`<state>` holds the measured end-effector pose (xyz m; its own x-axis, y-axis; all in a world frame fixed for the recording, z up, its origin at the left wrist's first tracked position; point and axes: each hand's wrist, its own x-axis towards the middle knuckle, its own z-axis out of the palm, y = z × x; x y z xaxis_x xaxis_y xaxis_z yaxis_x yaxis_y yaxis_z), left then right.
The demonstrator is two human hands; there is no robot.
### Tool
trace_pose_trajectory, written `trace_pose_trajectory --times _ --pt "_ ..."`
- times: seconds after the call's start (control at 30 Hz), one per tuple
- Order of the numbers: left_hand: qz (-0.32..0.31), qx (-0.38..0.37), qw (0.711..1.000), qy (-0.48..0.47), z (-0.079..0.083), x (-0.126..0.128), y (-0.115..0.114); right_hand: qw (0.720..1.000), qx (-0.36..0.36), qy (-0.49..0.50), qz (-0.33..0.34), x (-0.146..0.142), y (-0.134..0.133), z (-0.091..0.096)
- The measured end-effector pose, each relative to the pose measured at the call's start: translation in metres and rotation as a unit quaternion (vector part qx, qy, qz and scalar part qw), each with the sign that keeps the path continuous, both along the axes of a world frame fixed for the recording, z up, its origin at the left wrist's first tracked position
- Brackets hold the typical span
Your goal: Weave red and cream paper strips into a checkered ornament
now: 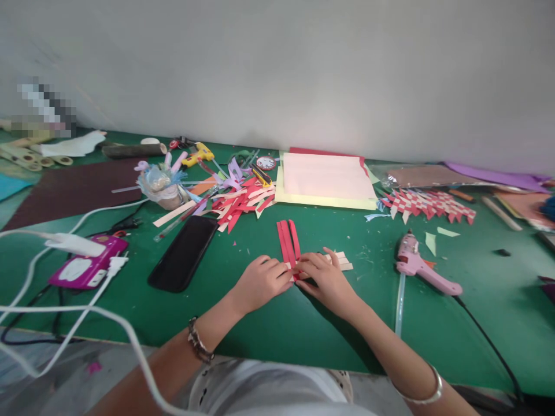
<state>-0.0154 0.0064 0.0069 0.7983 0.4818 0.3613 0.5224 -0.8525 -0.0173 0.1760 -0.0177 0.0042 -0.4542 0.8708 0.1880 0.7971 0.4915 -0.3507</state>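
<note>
Both hands rest on the green table (303,323) over a small weave of paper strips. My left hand (262,283) has its fingers curled and pressed onto the left ends of the cream strips. My right hand (327,280) pinches the lower ends of the red strips (288,240), which run away from me. Cream strips (344,261) stick out to the right under my right hand's fingers.
A black phone (184,252) lies to the left, a pink glue gun (418,264) to the right. Behind are a pile of red and cream strips (243,202), stacked paper sheets (325,179), a finished red-white weave (429,203), and white cables (65,312) at the left.
</note>
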Motion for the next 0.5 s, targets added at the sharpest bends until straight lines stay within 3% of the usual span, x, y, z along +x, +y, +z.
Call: trace_pose_trajectory --times 0.2,0.5 --pt "0.048 -0.079 0.996 -0.019 0.002 0.001 -0.005 1.000 -0.002 0.006 -0.012 -0.001 -0.002 -0.001" --pt "0.043 0.015 0.999 0.000 -0.002 0.003 -0.015 0.999 0.002 0.034 -0.036 -0.007 -0.004 -0.003"
